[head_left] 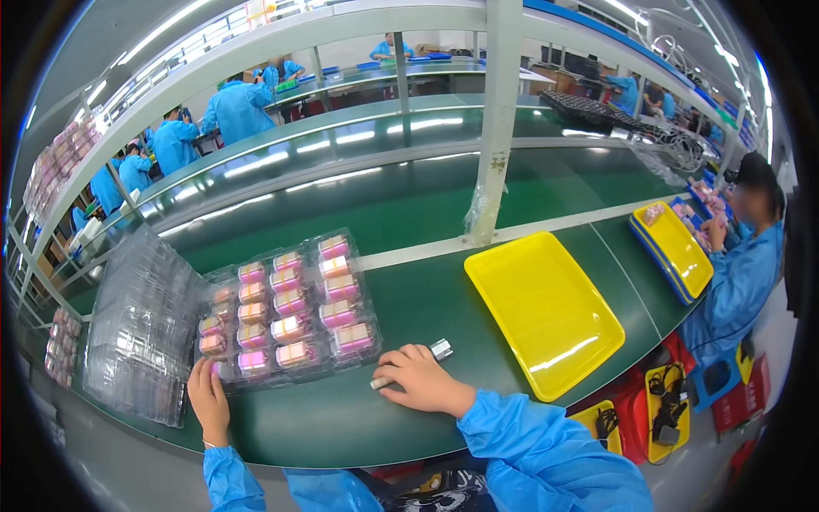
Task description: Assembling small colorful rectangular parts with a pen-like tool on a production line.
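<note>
Blister tray (322, 362): where is it?
– Flat on the green table (324, 418), left of centre, loaded with rows of pink blocks (290, 301). Tilted stack of clear trays (136, 324) just left of it.

Left hand (209, 397)?
– At the near left corner of the blister tray, fingertips beside one block. Can't tell if the fingers grasp anything; contact too small to read.

Right hand (420, 381)?
– Palm down over the table, near the tray's near right corner. Thumb and forefinger pinch a small pale piece (380, 383); other fingers curled.

Past the knuckles?
– Small silver piece (441, 349), just beyond the fingers. Hand covers the middle, so can't tell if silver and pale are one part.

Further right?
– Large yellow tray (546, 316) on the table, apart from the blister tray. Beyond it, a smaller yellow tray (682, 256) and a co-worker (742, 273) in a blue smock.
</note>
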`<state>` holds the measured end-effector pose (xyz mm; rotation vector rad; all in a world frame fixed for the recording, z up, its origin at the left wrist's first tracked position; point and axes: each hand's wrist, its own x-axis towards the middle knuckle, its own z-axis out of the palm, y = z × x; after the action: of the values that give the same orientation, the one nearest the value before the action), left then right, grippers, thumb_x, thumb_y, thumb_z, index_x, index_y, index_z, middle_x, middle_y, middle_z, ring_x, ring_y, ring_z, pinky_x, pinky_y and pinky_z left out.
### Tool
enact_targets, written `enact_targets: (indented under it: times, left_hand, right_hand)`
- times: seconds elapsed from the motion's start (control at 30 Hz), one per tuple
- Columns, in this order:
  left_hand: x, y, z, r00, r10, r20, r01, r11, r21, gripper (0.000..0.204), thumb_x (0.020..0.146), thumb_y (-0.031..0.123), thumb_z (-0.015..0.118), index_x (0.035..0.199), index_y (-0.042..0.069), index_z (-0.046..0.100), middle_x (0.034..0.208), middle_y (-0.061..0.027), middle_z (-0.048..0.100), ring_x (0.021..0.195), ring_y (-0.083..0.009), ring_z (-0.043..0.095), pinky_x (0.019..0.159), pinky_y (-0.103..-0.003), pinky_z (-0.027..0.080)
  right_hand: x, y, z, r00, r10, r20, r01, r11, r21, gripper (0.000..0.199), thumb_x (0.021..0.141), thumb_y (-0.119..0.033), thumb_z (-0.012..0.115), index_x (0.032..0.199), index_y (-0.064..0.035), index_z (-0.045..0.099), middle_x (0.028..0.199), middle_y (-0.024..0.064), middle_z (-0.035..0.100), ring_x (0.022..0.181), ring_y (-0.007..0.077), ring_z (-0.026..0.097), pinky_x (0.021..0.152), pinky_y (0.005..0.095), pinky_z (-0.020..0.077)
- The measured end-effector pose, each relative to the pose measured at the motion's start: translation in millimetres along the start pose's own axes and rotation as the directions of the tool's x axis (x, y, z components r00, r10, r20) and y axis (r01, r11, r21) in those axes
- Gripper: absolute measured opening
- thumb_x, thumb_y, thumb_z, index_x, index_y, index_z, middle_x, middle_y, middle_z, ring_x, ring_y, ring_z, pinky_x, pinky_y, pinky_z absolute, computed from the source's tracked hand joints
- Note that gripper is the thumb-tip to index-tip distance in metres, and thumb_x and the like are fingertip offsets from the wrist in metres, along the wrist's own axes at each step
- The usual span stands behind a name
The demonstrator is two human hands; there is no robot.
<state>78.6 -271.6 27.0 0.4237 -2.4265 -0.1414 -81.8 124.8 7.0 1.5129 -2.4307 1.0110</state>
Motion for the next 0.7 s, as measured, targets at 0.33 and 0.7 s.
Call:
enact_targets:
  times: [0.33,0.7]
  left_hand:
    - [15,11,-3,0.998,0.061,0.021,-0.057,0.989,-0.138,0.026,0.089,0.011,0.061,0.113,0.003,0.063,0.117,-0.0159,0.062,0.111,-0.0357,0.057,0.094,-0.043,0.045]
    - [24,-10,-9,0.999,-0.008,0.047,0.004,0.997,0.082,0.033,0.082,0.019,0.07,0.112,0.007,0.063,0.119,-0.0133,0.06,0.11,-0.0347,0.055,0.094,-0.043,0.045]
  right_hand:
    - [0,-1,-1,0.999,0.021,0.031,-0.021,1.0,0.004,0.023,0.082,-0.026,0.069,0.103,-0.0158,0.068,0.112,0.002,0.058,0.105,0.0263,0.049,0.095,0.0421,0.0351]
    - [3,-3,-3,0.999,0.019,0.04,-0.019,1.0,0.008,0.024,0.081,-0.024,0.07,0.104,-0.0152,0.069,0.114,0.0037,0.058,0.107,0.0272,0.049,0.095,0.0417,0.0359]
